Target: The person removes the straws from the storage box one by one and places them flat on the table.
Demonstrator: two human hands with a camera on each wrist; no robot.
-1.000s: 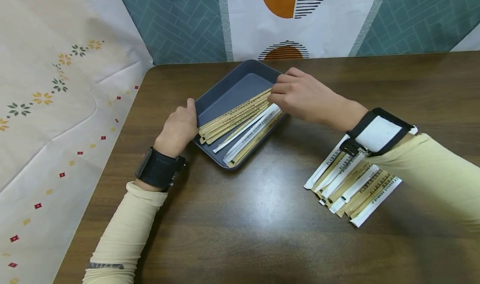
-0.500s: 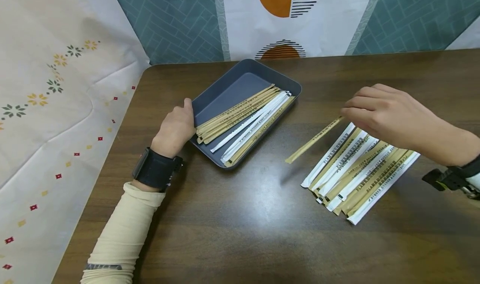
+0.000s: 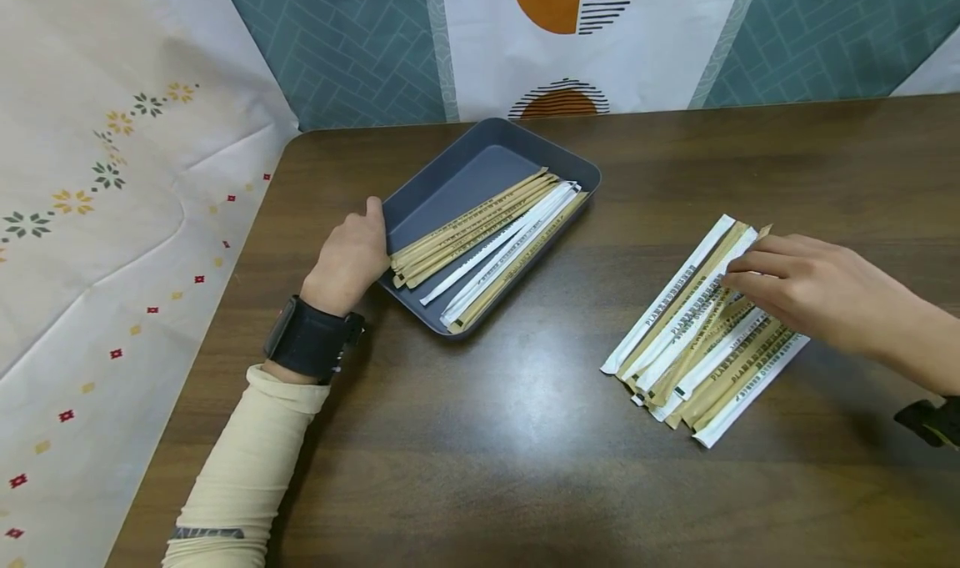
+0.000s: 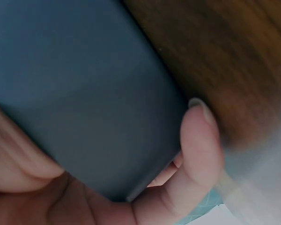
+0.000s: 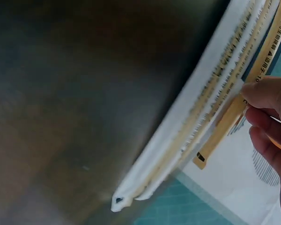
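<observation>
My left hand [image 3: 348,259] grips the left side of a dark grey tray [image 3: 476,176]; in the left wrist view its fingers curl round the tray's side [image 4: 93,103]. Inside the tray lie several tan and white paper-wrapped straws [image 3: 472,226]. On the right, my right hand [image 3: 817,293] is over a slanted row of wrapped straws [image 3: 753,393]. It pinches a tan wrapped straw [image 5: 220,136] between thumb and fingertips, lying across the row in the head view. Part of the row is hidden under that hand.
Both tray and row lie on a brown wooden table [image 3: 525,451]. A white cloth with small flowers [image 3: 112,259] borders its left side. Behind the far edge hangs a teal and white patterned cloth [image 3: 360,42].
The right hand has moved from the tray to the row at right, carrying a tan wrapped straw, and has come down over the row. The left hand keeps its grip on the tray.
</observation>
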